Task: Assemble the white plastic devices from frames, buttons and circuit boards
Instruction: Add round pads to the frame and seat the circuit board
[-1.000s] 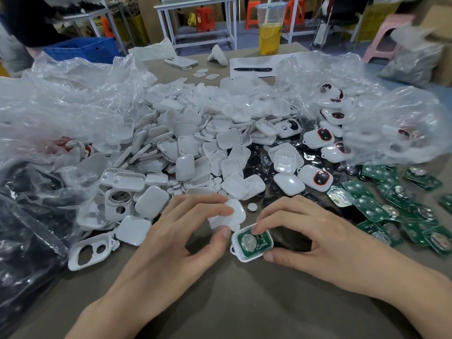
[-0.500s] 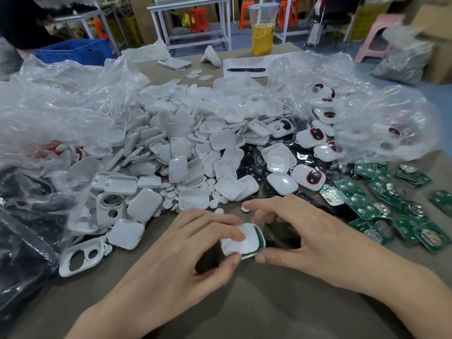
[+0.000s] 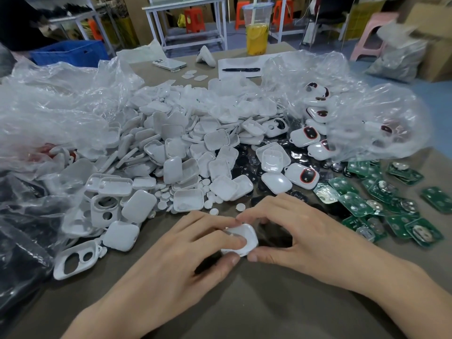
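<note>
My left fingers (image 3: 215, 237) curl over the top of a white case (image 3: 249, 234), thumb under its near edge, so my left hand (image 3: 181, 255) pinches it. My right hand (image 3: 303, 238) pinches the same case from the other side, index tip on the far corner, thumb on the near one. The case is just below the frame's middle, low over the brown table (image 3: 244, 302); I cannot tell whether it touches. Just above my hands lie round white buttons (image 3: 214, 211), then a heap of white shells (image 3: 176, 152) across the centre. A two-holed frame (image 3: 73, 260) lies lower left. Green circuit boards (image 3: 354, 204) spread at right, finished devices (image 3: 303, 176) above them. Clear bags (image 3: 49, 106) fill the upper left.
</note>
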`<action>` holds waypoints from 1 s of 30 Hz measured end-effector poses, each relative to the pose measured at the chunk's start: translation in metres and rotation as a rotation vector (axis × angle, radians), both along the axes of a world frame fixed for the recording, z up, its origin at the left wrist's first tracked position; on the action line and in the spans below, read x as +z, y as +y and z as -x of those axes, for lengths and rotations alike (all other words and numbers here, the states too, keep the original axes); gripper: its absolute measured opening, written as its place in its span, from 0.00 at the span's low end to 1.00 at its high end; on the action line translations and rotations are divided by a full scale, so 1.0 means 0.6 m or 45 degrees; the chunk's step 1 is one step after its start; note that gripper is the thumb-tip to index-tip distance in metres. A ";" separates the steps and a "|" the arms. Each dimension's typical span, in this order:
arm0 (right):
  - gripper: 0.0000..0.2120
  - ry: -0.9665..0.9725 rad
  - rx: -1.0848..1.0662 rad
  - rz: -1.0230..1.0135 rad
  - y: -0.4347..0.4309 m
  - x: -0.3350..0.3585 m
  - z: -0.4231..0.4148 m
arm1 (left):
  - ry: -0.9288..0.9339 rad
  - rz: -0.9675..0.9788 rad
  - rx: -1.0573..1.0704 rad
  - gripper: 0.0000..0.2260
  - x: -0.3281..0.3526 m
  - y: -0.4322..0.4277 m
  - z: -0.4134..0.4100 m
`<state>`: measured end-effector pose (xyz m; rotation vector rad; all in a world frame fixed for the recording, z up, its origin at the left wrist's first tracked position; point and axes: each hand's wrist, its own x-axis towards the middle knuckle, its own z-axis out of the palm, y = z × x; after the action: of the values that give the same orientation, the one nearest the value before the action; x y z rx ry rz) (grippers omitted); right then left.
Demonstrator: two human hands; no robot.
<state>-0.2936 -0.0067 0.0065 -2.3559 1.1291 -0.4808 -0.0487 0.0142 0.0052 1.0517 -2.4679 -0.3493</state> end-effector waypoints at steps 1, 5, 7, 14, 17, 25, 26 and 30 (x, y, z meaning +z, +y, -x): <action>0.20 -0.001 -0.003 -0.003 0.000 -0.001 0.000 | -0.003 0.004 -0.004 0.07 0.000 0.000 0.000; 0.19 -0.057 0.000 -0.047 -0.004 -0.006 0.002 | -0.010 0.005 -0.009 0.06 0.001 0.001 0.002; 0.18 -0.098 -0.008 -0.092 -0.005 -0.007 0.006 | -0.005 0.010 -0.010 0.05 0.000 0.002 0.003; 0.18 -0.129 -0.049 -0.121 -0.009 -0.011 0.007 | 0.028 -0.010 0.008 0.05 -0.001 0.006 0.007; 0.18 -0.140 -0.050 -0.138 -0.011 -0.010 0.005 | 0.038 -0.037 0.030 0.07 0.001 0.006 0.010; 0.10 -0.147 -0.057 -0.252 -0.016 -0.004 0.000 | 0.135 -0.320 0.136 0.05 0.008 0.003 0.017; 0.08 -0.138 -0.058 -0.273 -0.017 -0.001 -0.001 | 0.148 -0.374 0.164 0.05 0.010 0.001 0.019; 0.08 -0.046 -0.062 -0.334 -0.022 0.011 -0.007 | 0.185 -0.615 0.247 0.06 0.024 -0.008 0.030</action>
<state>-0.2893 -0.0201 0.0129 -2.0905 1.1591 -0.3660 -0.0667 0.0094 0.0194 1.3845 -2.1768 -0.9547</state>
